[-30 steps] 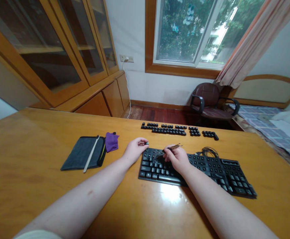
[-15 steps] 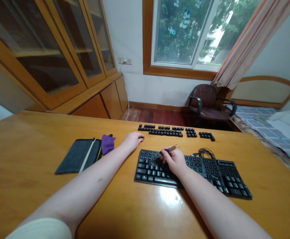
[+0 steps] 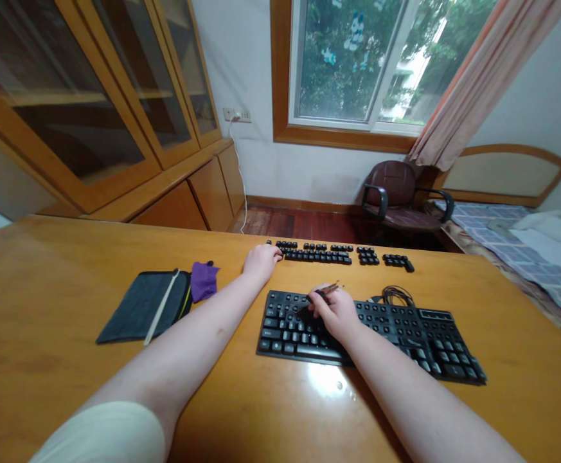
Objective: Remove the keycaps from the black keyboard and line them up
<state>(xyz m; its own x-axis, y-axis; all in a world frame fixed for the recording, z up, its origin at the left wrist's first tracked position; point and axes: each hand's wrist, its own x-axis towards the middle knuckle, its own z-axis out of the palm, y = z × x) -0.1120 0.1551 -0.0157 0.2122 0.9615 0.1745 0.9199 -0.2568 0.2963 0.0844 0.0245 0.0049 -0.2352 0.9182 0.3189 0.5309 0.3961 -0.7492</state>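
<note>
My left hand is closed at the left end of the rows of loose black keycaps, its fingertips around a keycap that is partly hidden. Over the left half of a black keyboard, my right hand grips a slim brown and dark tool with thin prongs at its upper end; its exact kind is not clear. Many of the keyboard's upper keys are off, showing bare switches, while the lower rows and part of the number pad still have caps.
Left of my arm lie a dark grey pouch with a pale strap, and a purple cloth. A coiled black cable rests behind the keyboard. Beyond the wooden desk stand a brown armchair, a cabinet and a bed.
My left hand has moved slightly forward, to the left end of the keycap rows, with the keycap at its fingertips. My right hand stays over the keyboard with the tool.
</note>
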